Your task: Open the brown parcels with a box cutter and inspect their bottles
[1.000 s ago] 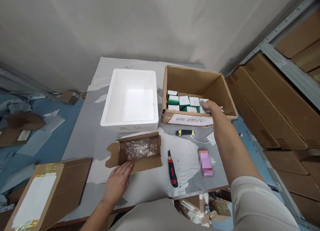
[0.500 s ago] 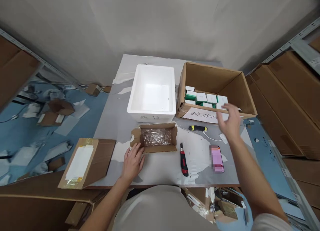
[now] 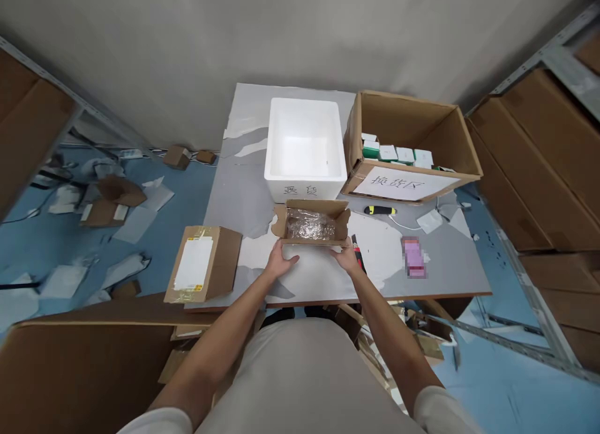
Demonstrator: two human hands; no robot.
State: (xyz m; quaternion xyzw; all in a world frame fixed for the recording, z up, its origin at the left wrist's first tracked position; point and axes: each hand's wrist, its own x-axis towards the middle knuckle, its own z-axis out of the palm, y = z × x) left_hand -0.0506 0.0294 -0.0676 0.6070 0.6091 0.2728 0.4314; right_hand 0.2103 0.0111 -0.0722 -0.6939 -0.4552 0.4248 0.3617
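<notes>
A small open cardboard box (image 3: pixel 341 229) with clear plastic wrap (image 3: pixel 309 225) inside lies in front of the white foam box. My left hand (image 3: pixel 281 260) grips its near left corner, thumb stretched along the front. At the near right corner my right hand (image 3: pixel 345 256) holds the same box, with the fingertips partly hidden by it. Just beside my right hand lies a red and black utility knife (image 3: pixel 358 254), partly covered by the hand and forearm.
A white foam box (image 3: pixel 305 189) stands behind. To its right, a large carton (image 3: pixel 424 118) holds several white-green boxes (image 3: pixel 405 156). A yellow-black cutter (image 3: pixel 379 210) and a blurred pink phone (image 3: pixel 414 259) lie at right; a labelled carton (image 3: pixel 225 259) sits at left. Packaging litters the floor.
My right hand has left the large carton and come down to the small cardboard box. Both hands now hold that box at its near corners. The camera view has shifted.
</notes>
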